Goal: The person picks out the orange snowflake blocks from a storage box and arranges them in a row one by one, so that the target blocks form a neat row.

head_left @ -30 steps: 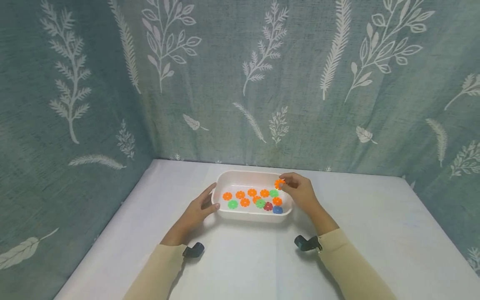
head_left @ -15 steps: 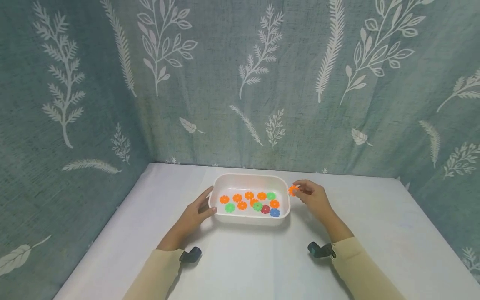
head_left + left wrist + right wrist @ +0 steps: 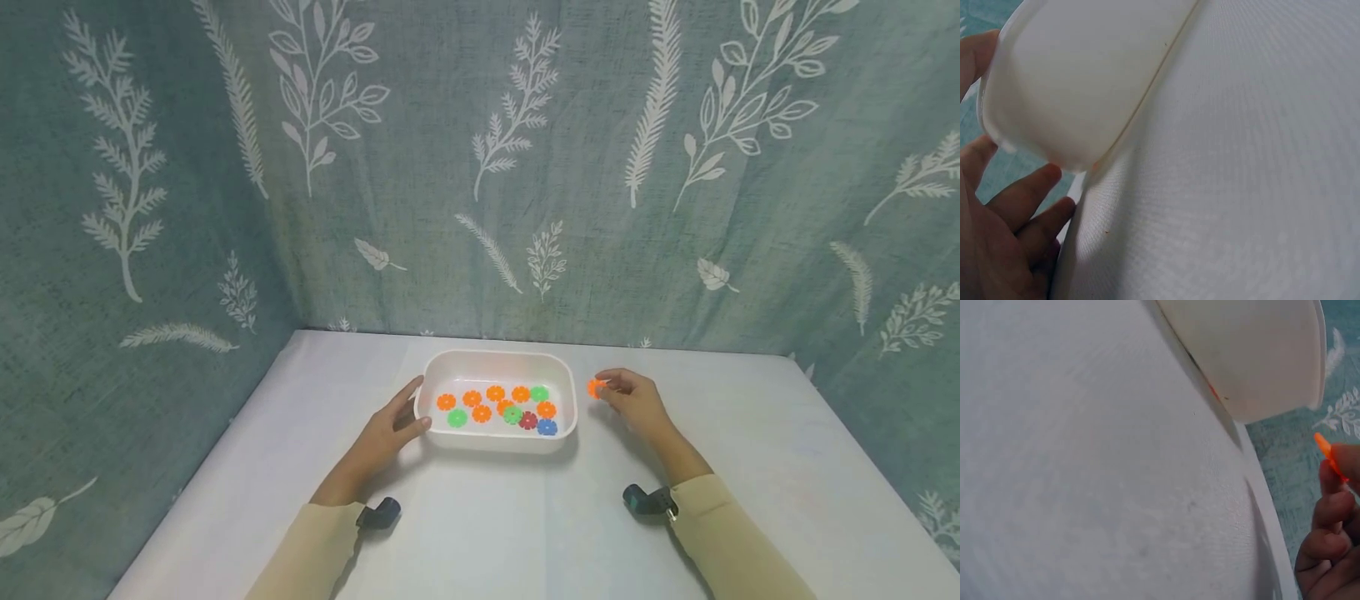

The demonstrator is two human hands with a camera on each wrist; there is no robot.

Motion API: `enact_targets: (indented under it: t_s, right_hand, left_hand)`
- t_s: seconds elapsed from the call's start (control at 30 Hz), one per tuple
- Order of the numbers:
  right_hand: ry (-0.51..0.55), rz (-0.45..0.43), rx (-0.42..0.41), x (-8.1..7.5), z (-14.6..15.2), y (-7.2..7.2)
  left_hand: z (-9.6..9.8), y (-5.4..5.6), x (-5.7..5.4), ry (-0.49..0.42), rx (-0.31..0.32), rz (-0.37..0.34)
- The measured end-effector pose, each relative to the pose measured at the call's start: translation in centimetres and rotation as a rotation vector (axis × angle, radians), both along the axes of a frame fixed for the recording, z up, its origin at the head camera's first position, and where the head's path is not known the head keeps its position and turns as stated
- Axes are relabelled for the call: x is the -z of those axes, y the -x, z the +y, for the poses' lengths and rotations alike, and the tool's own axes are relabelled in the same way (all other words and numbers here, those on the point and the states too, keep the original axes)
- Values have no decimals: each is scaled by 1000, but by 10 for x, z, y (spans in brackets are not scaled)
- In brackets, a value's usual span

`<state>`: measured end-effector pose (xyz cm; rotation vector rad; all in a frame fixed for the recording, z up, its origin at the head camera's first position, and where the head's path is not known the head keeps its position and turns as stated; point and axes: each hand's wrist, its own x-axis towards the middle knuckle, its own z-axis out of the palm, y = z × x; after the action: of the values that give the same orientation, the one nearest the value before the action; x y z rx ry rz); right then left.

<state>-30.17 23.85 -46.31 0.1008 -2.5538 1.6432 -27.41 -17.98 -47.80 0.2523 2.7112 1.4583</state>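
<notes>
A shallow white plastic tub (image 3: 480, 442) lies on the table, holding several small notched flower-shaped discs: orange discs (image 3: 482, 413), green discs (image 3: 457, 417), a red disc (image 3: 528, 420) and a blue disc (image 3: 547, 427). My left hand (image 3: 381, 437) holds the tub's left end, thumb at the front corner and fingers at the side; in the left wrist view the fingertips (image 3: 1052, 172) meet its outer wall. Right of the tub, my right hand (image 3: 633, 406) pinches one orange disc (image 3: 1330, 456) between thumb and forefinger, apart from the rim. Its remaining fingers are curled in.
White cloth (image 3: 480, 533) covers the table. Behind it and along the left hangs a green curtain (image 3: 420, 275) with pale leaf prints. A dark wrist camera (image 3: 645, 501) sticks out from the right sleeve, another dark camera (image 3: 381, 513) from the left.
My right hand has carried the pinched orange disc from above the tub's right end outward to the right, past the rim. My left hand stays at the tub; the view shifts slightly.
</notes>
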Motion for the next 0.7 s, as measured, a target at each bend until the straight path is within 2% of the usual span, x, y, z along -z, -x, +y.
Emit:
enact_targets:
  t_s: [0.13, 0.33, 0.47, 0.7]
  right_hand:
    - [-36, -24, -19, 3, 2, 3]
    - [-120, -78, -48, 12, 4, 0]
    - [-185, -78, -53, 10, 6, 5]
    - [-249, -116, -45, 4, 6, 13]
  left_hand:
    - [0, 0, -1, 7, -6, 7]
    - [0, -4, 6, 2, -4, -9]
    - [0, -2, 10, -3, -2, -1]
    - [0, 0, 1, 26, -10, 14]
